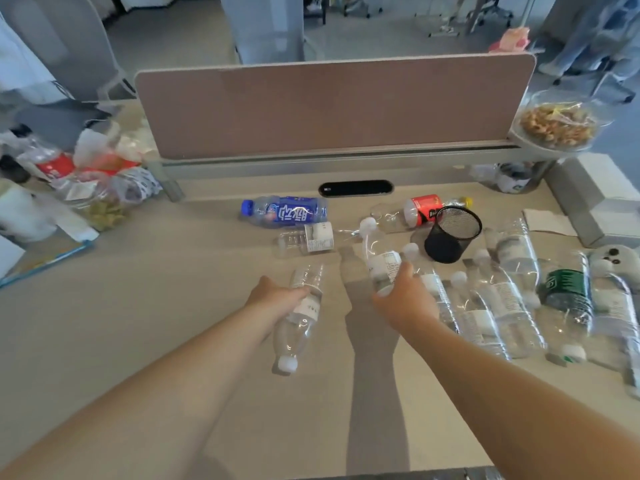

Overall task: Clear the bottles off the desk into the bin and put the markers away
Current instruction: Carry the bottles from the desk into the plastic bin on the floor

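My left hand (pixel 277 295) grips a clear plastic bottle (pixel 298 327) around its middle, white cap pointing toward me. My right hand (pixel 403 299) is closed on another clear bottle (pixel 379 258), whose white cap points away. On the desk (pixel 156 323) behind them lie a blue-labelled bottle (pixel 285 212), a clear white-labelled bottle (pixel 306 239) and a red-labelled bottle (pixel 420 209). Several more clear bottles (pixel 502 303) and a green-labelled one (pixel 568 292) lie in a row at the right. A black mesh pen cup (pixel 450 233) stands empty among them. No markers or bin show.
A pink-brown divider panel (pixel 332 105) closes the desk's far edge. Bags and food packets (pixel 93 181) pile up at the left. A bowl of snacks (pixel 557 124) sits at the back right, a white box (pixel 602 199) below it.
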